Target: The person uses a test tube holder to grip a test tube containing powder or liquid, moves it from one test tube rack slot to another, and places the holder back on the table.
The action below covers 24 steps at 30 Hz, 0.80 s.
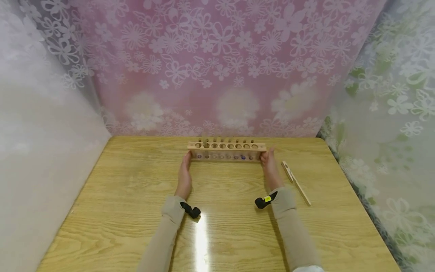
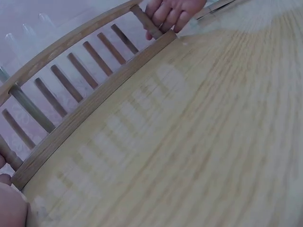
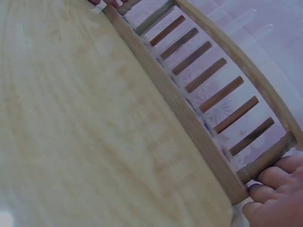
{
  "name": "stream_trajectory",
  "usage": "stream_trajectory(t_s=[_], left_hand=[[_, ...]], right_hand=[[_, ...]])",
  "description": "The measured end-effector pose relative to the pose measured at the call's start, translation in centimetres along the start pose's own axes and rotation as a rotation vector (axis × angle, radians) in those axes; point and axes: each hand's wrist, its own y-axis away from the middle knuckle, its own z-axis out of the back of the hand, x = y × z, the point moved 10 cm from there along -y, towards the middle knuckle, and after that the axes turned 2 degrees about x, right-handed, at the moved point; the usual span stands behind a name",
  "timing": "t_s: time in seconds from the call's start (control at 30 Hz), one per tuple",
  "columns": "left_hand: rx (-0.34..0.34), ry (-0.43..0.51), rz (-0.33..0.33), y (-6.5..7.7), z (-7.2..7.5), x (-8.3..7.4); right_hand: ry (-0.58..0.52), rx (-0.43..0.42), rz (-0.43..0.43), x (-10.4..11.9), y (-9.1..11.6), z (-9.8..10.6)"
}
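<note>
A wooden test tube rack (image 1: pixel 226 149) stands near the table's far edge, with a row of round holes in its top board. My left hand (image 1: pixel 184 179) holds its left end, fingers partly hidden behind the end post. On the other end my right hand (image 1: pixel 272 170) curls its fingers round the right post (image 3: pixel 267 156), plain in the right wrist view. A greenish tube (image 2: pixel 32 109) passes through a hole near the left end. Wooden pegs (image 3: pixel 206 74) line the back. Faint clear glass tubes (image 3: pixel 241 19) rise behind the top rail.
To the right of my right hand, a wooden test tube clamp (image 1: pixel 296 184) lies slantwise on the wood-grain table (image 1: pixel 227 226). A pink flowered curtain (image 1: pixel 217 75) hangs close behind the rack. Pale sheets hang along both sides, including a flowered one (image 1: pixel 391 132) at right.
</note>
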Motion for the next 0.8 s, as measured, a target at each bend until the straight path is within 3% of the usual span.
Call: stream_trajectory(t_s=[0.07,0.1,0.4,0.57,0.8], left_hand=[[-0.006,-0.018,-0.034,0.4,0.1,-0.5],[-0.014,-0.025,-0.044,0.4,0.2,-0.6],[-0.039,-0.163,-0.074,1.1,0.3,-1.5],[-0.06,-0.129,-0.093,1.6,0.3,-1.8],[-0.091,-0.121,-0.075,2.6,0.7,-1.6]], right_hand=[[0.002,-0.016,-0.001,-1.5,-0.3,0.3],[0.043,-0.045,-0.008,1.0,2.7,-1.8],[0.049,-0.045,0.194,0.2,3.8,-2.1],[0.087,-0.023,0.267,0.5,4.1,-2.0],[-0.026,0.024,0.303,0.7,4.7,-2.3]])
